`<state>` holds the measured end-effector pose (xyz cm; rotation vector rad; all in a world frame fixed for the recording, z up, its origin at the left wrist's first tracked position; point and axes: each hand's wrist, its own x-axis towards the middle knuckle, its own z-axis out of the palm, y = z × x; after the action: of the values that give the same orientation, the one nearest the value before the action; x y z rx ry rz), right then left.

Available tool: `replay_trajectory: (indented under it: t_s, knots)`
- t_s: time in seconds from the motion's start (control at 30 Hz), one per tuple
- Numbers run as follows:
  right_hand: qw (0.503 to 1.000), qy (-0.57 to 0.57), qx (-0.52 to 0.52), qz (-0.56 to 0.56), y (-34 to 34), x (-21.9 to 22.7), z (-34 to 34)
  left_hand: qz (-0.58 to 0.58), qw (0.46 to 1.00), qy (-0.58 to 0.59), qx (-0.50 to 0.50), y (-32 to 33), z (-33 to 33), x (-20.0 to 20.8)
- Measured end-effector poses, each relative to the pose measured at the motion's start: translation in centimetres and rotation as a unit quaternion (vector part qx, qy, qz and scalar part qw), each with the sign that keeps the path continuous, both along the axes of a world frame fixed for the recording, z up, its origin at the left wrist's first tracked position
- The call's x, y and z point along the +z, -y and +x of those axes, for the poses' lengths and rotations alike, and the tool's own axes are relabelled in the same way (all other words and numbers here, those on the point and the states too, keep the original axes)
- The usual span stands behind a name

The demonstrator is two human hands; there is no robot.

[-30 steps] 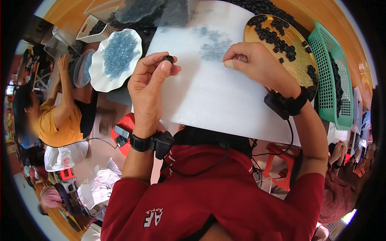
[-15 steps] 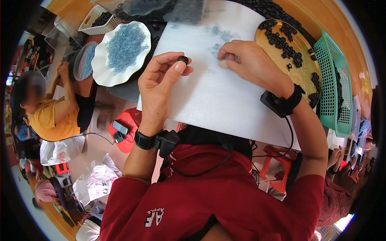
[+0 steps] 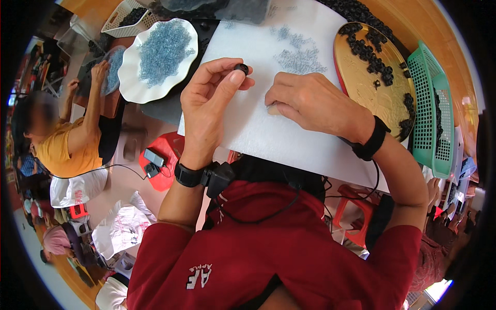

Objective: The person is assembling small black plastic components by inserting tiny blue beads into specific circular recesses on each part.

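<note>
My left hand (image 3: pixel 211 98) holds a small black round part (image 3: pixel 241 67) with a hollow top, pinched between thumb and fingertips above the white sheet (image 3: pixel 248 121). To its right, my right hand (image 3: pixel 315 101) is low over the same sheet, fingers pressed together. A tiny shiny bit shows at its fingertips, too small to name. Just beyond that hand lies a loose scatter of tiny bluish-grey pieces (image 3: pixel 300 60), perhaps little springs. A white scalloped plate (image 3: pixel 129 85) to the left carries a heap of similar pieces.
At right, a gold round tray (image 3: pixel 369 98) bears black parts, beside a green basket (image 3: pixel 426 108). A white basket (image 3: pixel 116 30) and a grey plastic box (image 3: pixel 243 10) stand at the far side. A co-worker in yellow (image 3: pixel 82 142) sits left, near a red stool (image 3: pixel 164 170).
My right hand has moved left and nearer to me, away from the scattered pieces. My left hand keeps the black part with little movement. The co-worker's hands have come apart.
</note>
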<state>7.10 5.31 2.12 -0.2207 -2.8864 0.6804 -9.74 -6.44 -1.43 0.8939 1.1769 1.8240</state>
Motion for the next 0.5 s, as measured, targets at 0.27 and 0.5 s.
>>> replay_trajectory:
  t_s: [0.27, 0.5]
  knots:
    - [0.999, -0.026, -0.033, -0.009, 0.1, 0.3, 0.8, 0.005, 1.0, 0.009, -0.026, 0.1, 0.4, 0.8]
    - [0.897, -0.132, -0.181, -0.382, 0.7, 3.2, 2.6, -0.019, 0.992, -0.007, -0.125, -0.6, 2.2, 2.1]
